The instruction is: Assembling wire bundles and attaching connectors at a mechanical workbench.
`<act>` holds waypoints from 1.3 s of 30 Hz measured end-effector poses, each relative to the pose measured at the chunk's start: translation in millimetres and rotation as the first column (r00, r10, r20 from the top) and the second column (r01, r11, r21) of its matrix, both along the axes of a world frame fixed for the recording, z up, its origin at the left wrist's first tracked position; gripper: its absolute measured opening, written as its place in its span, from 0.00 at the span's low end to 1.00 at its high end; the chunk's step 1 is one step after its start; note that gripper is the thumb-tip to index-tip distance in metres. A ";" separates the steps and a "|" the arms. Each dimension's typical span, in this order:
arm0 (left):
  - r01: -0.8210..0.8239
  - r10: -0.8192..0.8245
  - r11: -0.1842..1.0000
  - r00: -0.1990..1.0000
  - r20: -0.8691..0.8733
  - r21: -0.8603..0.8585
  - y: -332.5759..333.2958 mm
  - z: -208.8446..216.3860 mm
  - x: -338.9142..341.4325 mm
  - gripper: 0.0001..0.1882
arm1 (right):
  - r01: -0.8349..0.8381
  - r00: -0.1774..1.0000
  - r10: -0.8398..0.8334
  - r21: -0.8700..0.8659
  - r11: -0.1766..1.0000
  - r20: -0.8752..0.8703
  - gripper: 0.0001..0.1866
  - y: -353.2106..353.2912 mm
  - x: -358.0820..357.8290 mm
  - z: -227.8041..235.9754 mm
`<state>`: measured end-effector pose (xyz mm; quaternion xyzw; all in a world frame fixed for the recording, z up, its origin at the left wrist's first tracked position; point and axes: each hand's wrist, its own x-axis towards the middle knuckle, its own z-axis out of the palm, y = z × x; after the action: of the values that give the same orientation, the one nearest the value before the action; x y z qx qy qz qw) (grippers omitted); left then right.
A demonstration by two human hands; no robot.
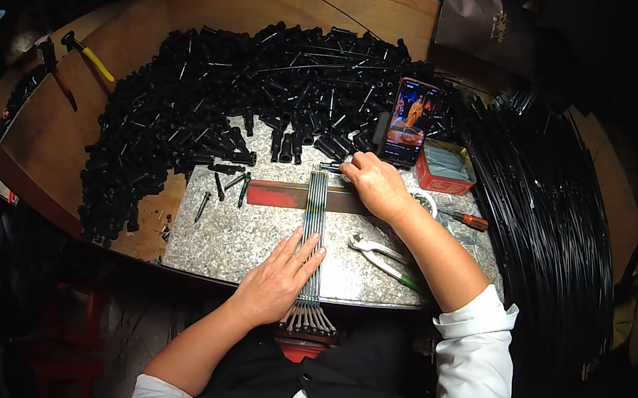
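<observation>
A row of thin dark metal rods (317, 211) lies side by side across a red and dark bar (273, 194) on the speckled grey slab (200, 255). Their pale, fanned-out ends hang over the near edge. My left hand (276, 280) rests on the near part of the rods, fingers stretched out and flat. At the far tips of the rods, my right hand (380, 188) is closed in a pinch, next to a small dark shiny piece (329, 167); what is between its fingers is hidden. Pincers (377, 255) with a green handle lie right of the rods.
Black tubular plastic parts (209, 96) are heaped behind and left. A phone (409, 121) stands beside a red box (448, 170). An orange-handled screwdriver (471, 221) lies right, near long black rods (553, 213). A yellow-handled hammer (93, 58) is at the wooden rim.
</observation>
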<state>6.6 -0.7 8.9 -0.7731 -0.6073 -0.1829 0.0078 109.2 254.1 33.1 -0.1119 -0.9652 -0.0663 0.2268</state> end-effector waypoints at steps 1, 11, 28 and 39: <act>-0.003 0.003 1.000 1.000 0.005 -0.004 0.1 -0.2 0.3 0.33 | -0.002 1.000 0.002 0.004 1.000 0.001 0.08 -0.2 0.2 0.6; -0.005 0.005 1.000 1.000 -0.025 0.008 -0.4 -0.4 0.0 0.33 | -0.012 1.000 0.012 0.070 0.997 0.011 0.06 -0.6 -2.4 2.2; -0.013 0.013 1.000 1.000 -0.028 -0.004 -0.3 -0.4 0.8 0.32 | -0.010 1.000 0.010 0.020 1.000 -0.007 0.07 -1.3 -0.5 -0.1; -0.007 0.007 1.000 1.000 -0.024 -0.024 2.7 0.4 3.2 0.49 | -0.020 1.000 0.020 0.030 0.999 -0.011 0.07 3.9 -3.1 -5.8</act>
<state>9.8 2.0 9.3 -0.7732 -0.6120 -0.1660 0.0064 106.1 258.0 27.3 -0.0992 -0.9639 -0.0776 0.2347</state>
